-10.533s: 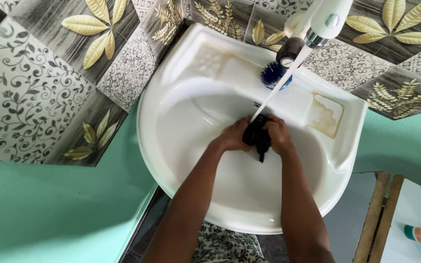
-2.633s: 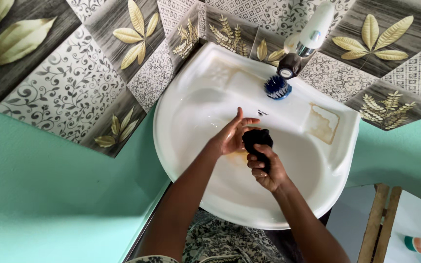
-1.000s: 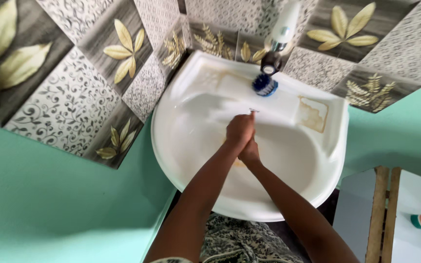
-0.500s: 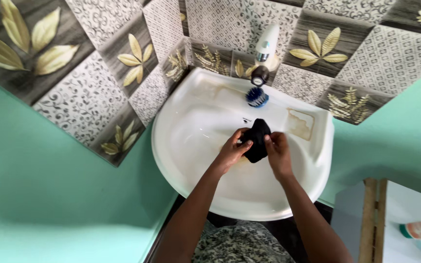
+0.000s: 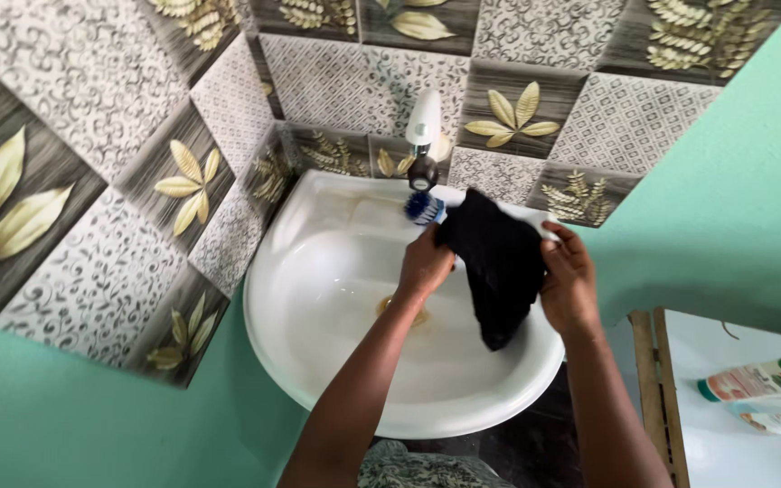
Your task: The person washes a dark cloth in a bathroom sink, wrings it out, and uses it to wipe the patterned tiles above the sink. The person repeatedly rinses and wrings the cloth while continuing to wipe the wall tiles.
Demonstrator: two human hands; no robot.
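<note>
Home bathroom: white washbasin (image 5: 318, 361), tap (image 5: 423, 126), patterned tiles (image 5: 318, 86).

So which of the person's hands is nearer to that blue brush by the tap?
Left. The left hand grips the black cloth just below the blue brush; the right hand holds the cloth's other edge, farther off to the side.

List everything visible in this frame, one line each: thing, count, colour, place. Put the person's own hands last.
Cloth: one, black, held spread above the basin.
Sink: one, white, mounted in the tiled corner.
Tap: one, white with a dark spout, behind the basin.
Brush: one, blue bristles, on the sink's back ledge.
Wall tiles: many, grey and white with gold leaves, above the sink.
Bottle: one, white with a green cap, lying at lower right.
Left hand: gripping the cloth's left edge.
Right hand: gripping the cloth's right edge.
</note>
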